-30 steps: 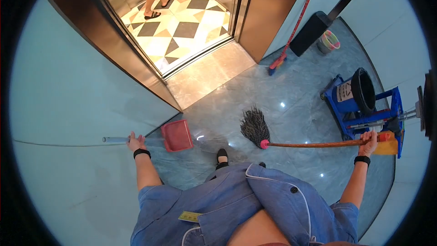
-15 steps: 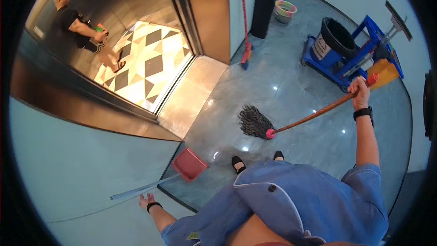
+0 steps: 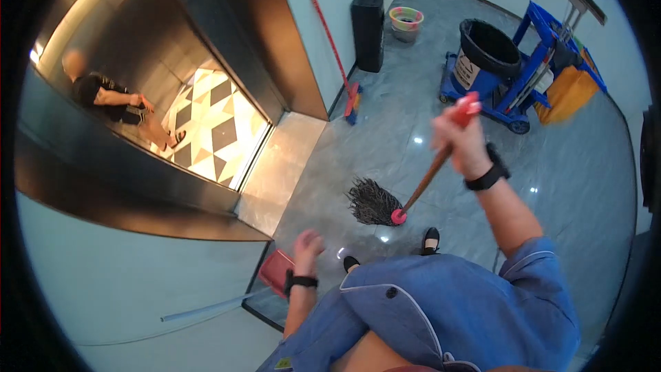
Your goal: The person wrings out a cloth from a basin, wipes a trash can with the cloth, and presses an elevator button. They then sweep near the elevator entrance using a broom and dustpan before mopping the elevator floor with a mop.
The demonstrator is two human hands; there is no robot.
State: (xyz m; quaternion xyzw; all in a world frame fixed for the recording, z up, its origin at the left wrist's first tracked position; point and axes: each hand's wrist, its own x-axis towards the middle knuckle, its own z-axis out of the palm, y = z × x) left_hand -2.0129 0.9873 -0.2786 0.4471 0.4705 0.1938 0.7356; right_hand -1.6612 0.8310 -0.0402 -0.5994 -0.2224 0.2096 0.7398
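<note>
My right hand (image 3: pixel 460 139) is closed round the top of a mop's wooden handle, just below its red end cap. The mop (image 3: pixel 427 180) leans toward me, and its dark string head (image 3: pixel 373 201) lies spread on the floor ahead of my feet. My left hand (image 3: pixel 309 248), slightly blurred, is raised with loosely curled fingers and holds nothing. Below and behind it in view is a red dustpan (image 3: pixel 275 270), partly covered by my wrist; its long pale handle (image 3: pixel 206 308) lies along the wall.
A person (image 3: pixel 113 100) stands inside the open elevator (image 3: pixel 206 124) at the left. A red-handled broom (image 3: pixel 334 52) leans on the wall near a black bin (image 3: pixel 368 31) and a colourful basket (image 3: pixel 406 19). A blue cleaning cart (image 3: pixel 544 48) with a lined bucket (image 3: pixel 485 52) stands back right.
My right hand has swung left and nearer with the mop handle, which stands steeper. My left hand has come up and right from beside the dustpan handle. The view has shifted slightly.
</note>
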